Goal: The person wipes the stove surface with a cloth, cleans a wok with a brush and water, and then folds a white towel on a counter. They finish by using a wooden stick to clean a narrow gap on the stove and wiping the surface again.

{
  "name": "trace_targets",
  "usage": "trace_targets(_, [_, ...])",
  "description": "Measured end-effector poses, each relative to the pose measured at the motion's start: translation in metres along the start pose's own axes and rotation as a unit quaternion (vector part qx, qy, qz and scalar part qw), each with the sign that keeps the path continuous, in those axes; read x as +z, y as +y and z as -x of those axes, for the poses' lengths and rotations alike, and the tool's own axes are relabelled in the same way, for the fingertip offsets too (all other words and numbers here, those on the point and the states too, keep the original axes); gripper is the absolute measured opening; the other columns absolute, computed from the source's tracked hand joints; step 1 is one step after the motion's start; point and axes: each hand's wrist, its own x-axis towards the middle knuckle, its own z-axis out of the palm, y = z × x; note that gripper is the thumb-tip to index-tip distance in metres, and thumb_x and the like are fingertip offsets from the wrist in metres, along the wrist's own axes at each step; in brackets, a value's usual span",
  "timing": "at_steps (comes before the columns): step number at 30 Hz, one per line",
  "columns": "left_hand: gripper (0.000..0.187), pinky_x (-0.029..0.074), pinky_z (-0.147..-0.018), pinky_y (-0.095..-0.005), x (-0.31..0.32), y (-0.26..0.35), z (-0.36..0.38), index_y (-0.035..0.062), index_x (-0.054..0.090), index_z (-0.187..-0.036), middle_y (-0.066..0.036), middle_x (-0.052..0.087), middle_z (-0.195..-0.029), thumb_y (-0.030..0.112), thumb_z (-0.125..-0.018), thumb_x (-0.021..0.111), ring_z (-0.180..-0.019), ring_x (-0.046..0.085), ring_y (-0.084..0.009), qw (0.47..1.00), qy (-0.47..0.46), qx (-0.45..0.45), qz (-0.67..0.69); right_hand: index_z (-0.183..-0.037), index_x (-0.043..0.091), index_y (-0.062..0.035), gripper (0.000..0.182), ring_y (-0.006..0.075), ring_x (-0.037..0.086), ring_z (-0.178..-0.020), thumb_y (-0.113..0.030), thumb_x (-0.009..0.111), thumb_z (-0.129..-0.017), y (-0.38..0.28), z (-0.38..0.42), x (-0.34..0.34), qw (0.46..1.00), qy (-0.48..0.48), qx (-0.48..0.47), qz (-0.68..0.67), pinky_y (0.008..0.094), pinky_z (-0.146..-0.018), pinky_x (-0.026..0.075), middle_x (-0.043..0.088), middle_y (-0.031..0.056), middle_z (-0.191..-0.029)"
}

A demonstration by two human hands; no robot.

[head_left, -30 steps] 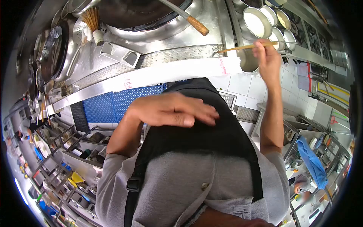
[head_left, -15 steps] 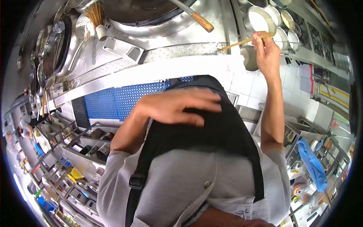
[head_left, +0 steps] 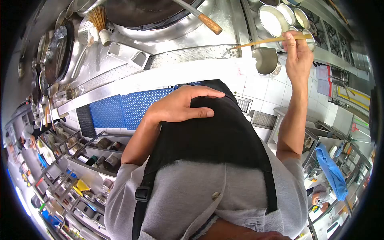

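Note:
My right hand [head_left: 299, 60] grips a long, thin, yellowish wooden stick [head_left: 264, 41] near its thicker end. The stick's narrow tip reaches left to the perforated strip [head_left: 192, 53] along the front of the steel stove counter. Just below the stick hangs or stands a round steel pot [head_left: 265, 61]. My left hand [head_left: 182, 105] is held in front of the black apron [head_left: 200, 140], its thumb apart from the outstretched fingers and nothing in it.
A wok [head_left: 148, 12] sits on the range beside a wooden-handled tool [head_left: 210, 24]. A bamboo brush [head_left: 98, 20] and a metal holder [head_left: 128, 55] lie left. White-filled containers [head_left: 273, 20] stand upper right. Shelves [head_left: 80, 160] are behind on the left; another person [head_left: 320, 198] is at lower right.
My right hand has moved a little right and down with the stick, uncovering more of the pot. The left hand has risen slightly and its fingers have drawn closer together.

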Motion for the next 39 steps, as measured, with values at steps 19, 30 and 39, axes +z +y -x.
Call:
trace_targets(19, [0.051, 0.046, -0.111, -0.0379, -0.009, -0.012, 0.004, 0.0051, 0.062, -0.140, -0.012, 0.067, -0.136, 0.023, -0.095, 0.077, -0.126, 0.062, -0.0239, 0.996, 0.048, -0.034, 0.061, -0.103, 0.073, -0.0005, 0.028, 0.0184, 0.065, -0.065, -0.028, 0.066, -0.102, 0.015, 0.004, 0.035, 0.997, -0.073, 0.023, -0.011, 0.0315, -0.064, 0.052, 0.071, 0.0111, -0.076])
trace_targets(30, [0.051, 0.046, -0.111, -0.0378, -0.009, -0.020, 0.012, 0.0048, 0.062, -0.140, -0.011, 0.067, -0.135, 0.023, -0.095, 0.077, -0.126, 0.061, -0.0227, 0.992, 0.070, -0.066, 0.079, -0.107, 0.072, -0.0042, 0.031, 0.0129, 0.062, -0.064, -0.034, 0.061, -0.106, 0.006, -0.006, 0.001, 1.000, -0.017, 0.017, -0.015, 0.0301, -0.061, 0.049, 0.070, 0.0065, -0.074])
trace_targets(39, [0.050, 0.045, -0.112, -0.0393, -0.006, -0.027, 0.011, 0.0044, 0.061, -0.140, -0.012, 0.067, -0.136, 0.021, -0.096, 0.076, -0.127, 0.061, -0.0239, 0.992, 0.068, -0.059, 0.092, -0.106, 0.072, -0.0034, 0.033, 0.0131, 0.064, -0.067, -0.035, 0.061, -0.106, 0.016, 0.000, 0.003, 0.999, -0.026, 0.038, -0.002, 0.0303, -0.063, 0.051, 0.069, 0.0062, -0.075])
